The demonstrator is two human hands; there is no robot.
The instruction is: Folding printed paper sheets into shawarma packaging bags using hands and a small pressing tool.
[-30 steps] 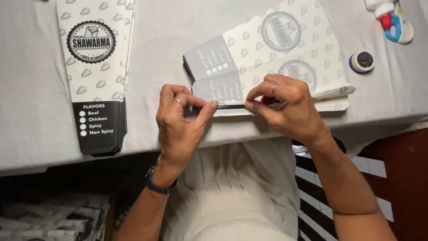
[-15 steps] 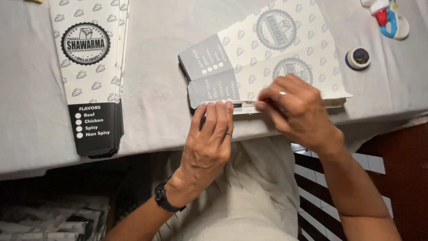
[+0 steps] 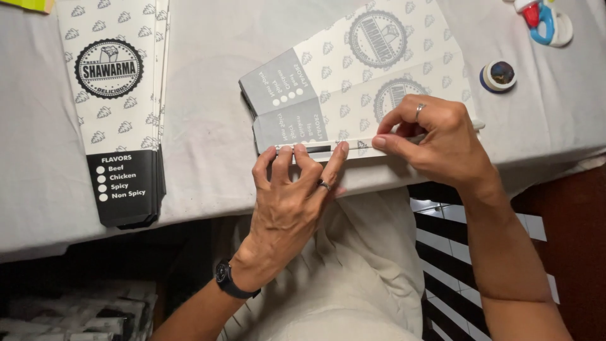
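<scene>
The table (image 3: 208, 82) lies under a pale grey cloth and fills the upper part of the view, its front edge running across the middle; on its left side rests a stack of flat printed carton blanks (image 3: 117, 107), white with a small leaf pattern, a round black emblem and a black end panel, well apart from the hands; right of centre, at the table's front edge, lies the folded carton sleeve (image 3: 360, 95) in the same pattern, its grey end panels pointing left and its narrow side flap turned along the near edge; the right hand (image 3: 435, 142) rests on the sleeve's right part, its ringed fingers (image 3: 386, 143) curled and pinching the flap; the left hand (image 3: 290, 202), with a dark watch at the wrist, comes up from below, its fingers (image 3: 302, 153) spread and pressing their tips down on the flap's left part, grasping nothing; near the right edge sits a small roll of tape (image 3: 499, 76); at the top right corner lies a red, blue and white tape dispenser (image 3: 546, 20).
</scene>
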